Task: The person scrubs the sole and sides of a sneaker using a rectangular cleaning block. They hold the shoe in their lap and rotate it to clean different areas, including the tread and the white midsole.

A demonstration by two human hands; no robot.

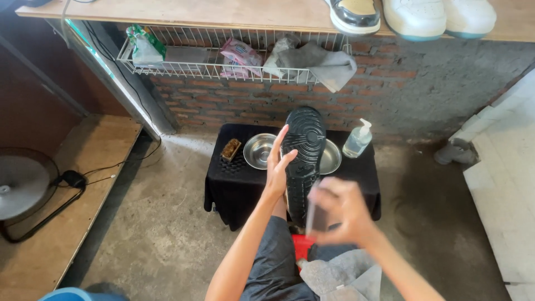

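Above the low black-draped table (pixel 234 189), a black shoe (pixel 304 159) is held up sole-out, toe end up, heel down toward the person's lap. Left hand (pixel 277 167) grips the shoe along its left edge, fingers spread up beside the tread, thumb on the sole side. Right hand (pixel 340 210) is blurred, just right of the shoe's lower half, closed around a small dark object (pixel 319 218); cannot tell what the object is. Right hand sits near the sole, contact unclear from blur.

Behind the shoe on the table: two metal bowls, one left (pixel 257 150) and one right (pixel 331 158), partly hidden by the shoe. A brown scrub brush (pixel 230 149) lies at the table's left end. A clear pump bottle (pixel 357 139) stands at the right end.

Brick wall behind the table carries a white wire basket (pixel 167 68) with packets and a grey cloth (pixel 329 66) hanging over its rim. Wooden shelf (pixel 223 14) above holds sneakers: one dark-and-tan (pixel 354 14), two white (pixel 440 17). A fan (pixel 22 187) stands on the wooden platform far left, cable running off it. Concrete floor around the table. Something red (pixel 302 245) shows on the lap between the arms.
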